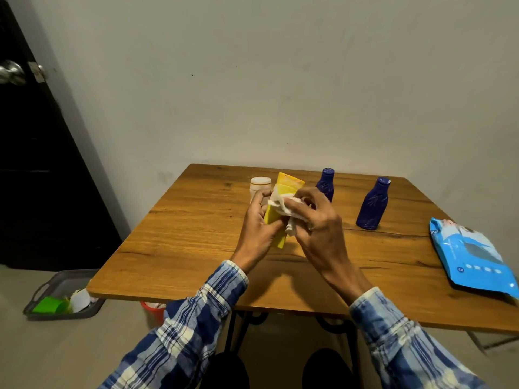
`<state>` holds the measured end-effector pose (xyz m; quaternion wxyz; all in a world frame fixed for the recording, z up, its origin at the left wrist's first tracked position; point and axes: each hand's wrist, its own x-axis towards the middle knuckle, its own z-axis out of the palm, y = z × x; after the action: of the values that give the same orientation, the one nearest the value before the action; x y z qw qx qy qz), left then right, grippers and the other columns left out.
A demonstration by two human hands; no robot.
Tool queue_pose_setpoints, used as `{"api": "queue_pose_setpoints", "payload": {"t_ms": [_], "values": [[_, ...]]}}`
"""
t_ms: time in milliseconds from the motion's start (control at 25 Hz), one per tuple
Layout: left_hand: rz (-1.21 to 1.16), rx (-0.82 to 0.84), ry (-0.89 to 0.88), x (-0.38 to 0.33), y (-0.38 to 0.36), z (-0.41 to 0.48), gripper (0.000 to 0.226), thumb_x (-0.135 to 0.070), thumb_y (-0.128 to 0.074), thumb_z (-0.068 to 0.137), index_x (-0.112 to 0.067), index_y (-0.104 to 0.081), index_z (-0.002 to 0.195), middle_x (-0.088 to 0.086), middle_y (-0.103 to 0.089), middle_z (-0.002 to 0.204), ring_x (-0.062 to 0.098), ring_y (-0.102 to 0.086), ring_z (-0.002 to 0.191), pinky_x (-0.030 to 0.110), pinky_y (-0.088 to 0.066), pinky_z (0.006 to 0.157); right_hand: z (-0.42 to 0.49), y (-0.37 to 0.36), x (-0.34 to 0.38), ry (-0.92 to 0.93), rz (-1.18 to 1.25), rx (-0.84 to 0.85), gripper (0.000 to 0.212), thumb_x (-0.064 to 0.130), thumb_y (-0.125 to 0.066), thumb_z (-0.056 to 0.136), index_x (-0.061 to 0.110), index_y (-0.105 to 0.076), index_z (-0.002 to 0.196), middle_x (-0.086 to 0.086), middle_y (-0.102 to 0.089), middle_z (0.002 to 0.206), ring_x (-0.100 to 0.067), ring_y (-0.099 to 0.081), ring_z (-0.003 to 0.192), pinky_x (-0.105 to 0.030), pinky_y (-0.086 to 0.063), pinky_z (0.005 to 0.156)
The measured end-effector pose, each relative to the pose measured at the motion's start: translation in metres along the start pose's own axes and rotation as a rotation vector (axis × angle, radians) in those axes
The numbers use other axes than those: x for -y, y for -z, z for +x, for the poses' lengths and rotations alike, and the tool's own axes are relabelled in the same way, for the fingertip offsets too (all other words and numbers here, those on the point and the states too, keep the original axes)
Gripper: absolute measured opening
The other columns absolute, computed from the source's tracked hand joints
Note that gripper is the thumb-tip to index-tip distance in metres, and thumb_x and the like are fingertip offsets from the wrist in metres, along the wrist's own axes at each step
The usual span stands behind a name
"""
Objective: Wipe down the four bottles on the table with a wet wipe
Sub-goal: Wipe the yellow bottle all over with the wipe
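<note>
The single wide-angle camera is sitting on the person's head, facing forward and tilting down. It is looking from just above the near edge of the desk (196, 248), close enough that the left hand (257, 228) and right hand (317, 231) are filling the middle of the frame. Farther out it is taking in the wall (280, 80) behind the desk, the dark door (33, 164) leaning at left, and the floor (56, 349) below.

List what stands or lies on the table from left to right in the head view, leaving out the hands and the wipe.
white jar → yellow bottle → farther blue bottle → nearer blue bottle → blue wipes pack
</note>
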<state>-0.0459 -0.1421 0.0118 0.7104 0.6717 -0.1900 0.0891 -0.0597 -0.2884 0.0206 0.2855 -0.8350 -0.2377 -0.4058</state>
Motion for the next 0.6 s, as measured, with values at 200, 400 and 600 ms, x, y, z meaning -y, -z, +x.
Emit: {"api": "queue_pose_setpoints", "payload": {"t_ms": [200, 400, 600], "values": [[0.002, 0.086, -0.017, -0.003, 0.002, -0.002, 0.046, -0.006, -0.062, 0.097, -0.018, -0.042, 0.137, 0.015, -0.059, 0.125, 0.026, -0.069, 0.095, 0.037, -0.062, 0.075, 0.019, 0.006, -0.006, -0.117, 0.011, -0.119, 0.035, 0.0, -0.066, 0.086, 0.007, -0.068, 0.12, -0.014, -0.059, 0.117, -0.025, -0.061, 0.099, -0.038, -0.06, 0.075], [-0.016, 0.099, 0.015, -0.001, 0.003, -0.004, 0.053, 0.003, -0.053, 0.097, -0.025, -0.039, 0.14, 0.013, -0.058, 0.127, 0.025, -0.066, 0.106, 0.04, -0.06, 0.086, 0.004, 0.005, 0.001, 0.069, -0.045, 0.003, 0.029, 0.005, -0.065, 0.085, 0.004, -0.069, 0.113, -0.018, -0.061, 0.116, -0.028, -0.062, 0.101, -0.039, -0.061, 0.076], [-0.01, 0.079, 0.068, 0.0, -0.006, -0.009, 0.033, 0.0, -0.051, 0.1, -0.026, -0.051, 0.121, 0.019, -0.061, 0.118, 0.02, -0.068, 0.103, 0.038, -0.06, 0.084, 0.022, 0.001, 0.019, 0.027, -0.127, -0.054, 0.035, 0.004, -0.066, 0.082, 0.003, -0.068, 0.117, -0.019, -0.061, 0.116, -0.031, -0.063, 0.1, -0.041, -0.061, 0.075]]}}
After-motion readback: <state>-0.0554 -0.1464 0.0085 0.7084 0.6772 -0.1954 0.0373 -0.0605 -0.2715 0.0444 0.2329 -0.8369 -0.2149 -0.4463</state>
